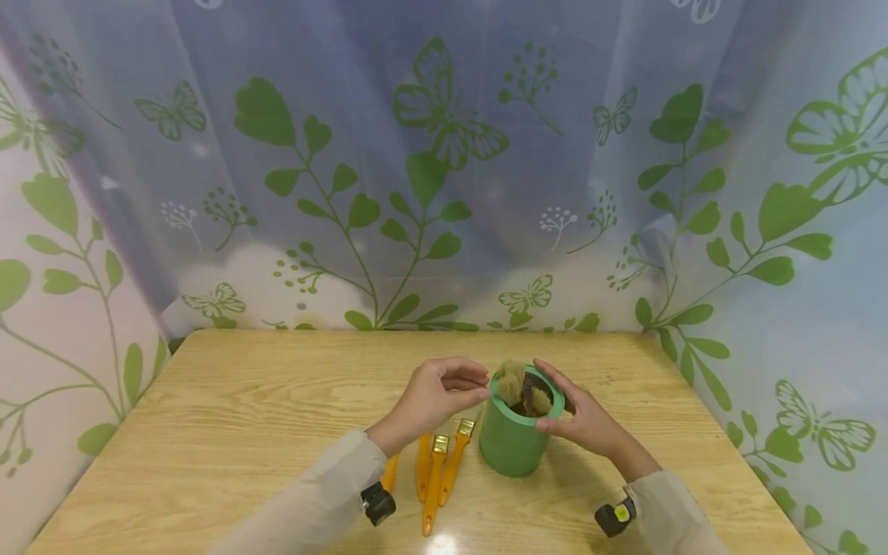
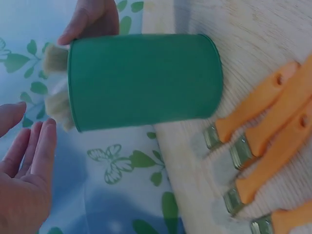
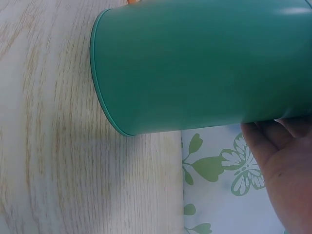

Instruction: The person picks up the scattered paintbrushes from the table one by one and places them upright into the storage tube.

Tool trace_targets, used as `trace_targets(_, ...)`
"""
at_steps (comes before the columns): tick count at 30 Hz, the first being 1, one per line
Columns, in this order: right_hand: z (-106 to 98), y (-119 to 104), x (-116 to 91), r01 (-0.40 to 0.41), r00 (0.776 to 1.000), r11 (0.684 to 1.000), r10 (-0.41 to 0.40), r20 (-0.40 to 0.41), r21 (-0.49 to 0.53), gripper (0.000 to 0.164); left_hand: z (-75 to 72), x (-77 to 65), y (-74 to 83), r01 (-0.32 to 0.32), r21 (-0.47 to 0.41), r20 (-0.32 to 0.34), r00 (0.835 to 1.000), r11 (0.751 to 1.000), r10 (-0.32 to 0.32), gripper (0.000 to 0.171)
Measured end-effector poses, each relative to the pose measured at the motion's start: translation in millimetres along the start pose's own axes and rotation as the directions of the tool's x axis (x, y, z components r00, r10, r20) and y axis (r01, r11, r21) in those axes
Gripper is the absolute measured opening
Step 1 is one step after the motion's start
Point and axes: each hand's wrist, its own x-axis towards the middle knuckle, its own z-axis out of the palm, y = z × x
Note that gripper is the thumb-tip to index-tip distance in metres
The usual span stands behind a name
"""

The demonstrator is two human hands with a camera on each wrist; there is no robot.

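Note:
A green cylindrical canister (image 1: 515, 443) stands upright on the table, and fuzzy tan tufts (image 1: 511, 383) poke out of its top. My right hand (image 1: 583, 420) grips the canister near its rim, thumb on the near side and fingers on the far side. Beside the left of the rim is my left hand (image 1: 437, 397), its fingers loosely extended and nothing held. In the left wrist view, those fingers (image 2: 43, 151) are apart from the tufts. Several paintbrushes (image 1: 435, 482) with orange handles and metal ferrules lie left of the canister, one partly hidden by my left forearm.
The light wooden table (image 1: 277, 385) ends at a back edge against a curtain (image 1: 333, 177) printed with green leaves and butterflies. More of this curtain hangs along the left and right sides. A small black camera is strapped to each wrist.

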Motion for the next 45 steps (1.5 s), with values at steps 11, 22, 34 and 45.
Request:
trace_targets(11, 0, 0, 1, -0.016, 1.000, 1.000, 0.016, -0.011, 0.001, 0.085, -28.9, -9.9, -28.3, 0.110, -0.021, -0.102, 0.989, 0.994, -0.112, 0.033)
trace_targets(22, 0, -2, -1, -0.008, 1.000, 1.000, 0.008, -0.004, 0.030, 0.085, -53.0, -24.9, -60.5, 0.232, -0.029, -0.208, 0.950, 0.972, -0.233, 0.034)
trace_targets(34, 1, 1, -1, -0.005, 1.000, 0.999, 0.005, -0.003, 0.036, 0.085, -66.9, -40.4, -82.6, 0.372, 0.073, -0.327, 0.886, 0.925, -0.330, 0.034)
trace_targets(45, 1, -1, 0, -0.010, 1.000, 0.999, 0.010, -0.008, 0.044, 0.085, -59.0, -48.7, -100.1, 0.436, 0.216, -0.338, 0.873, 0.874, -0.352, 0.036)
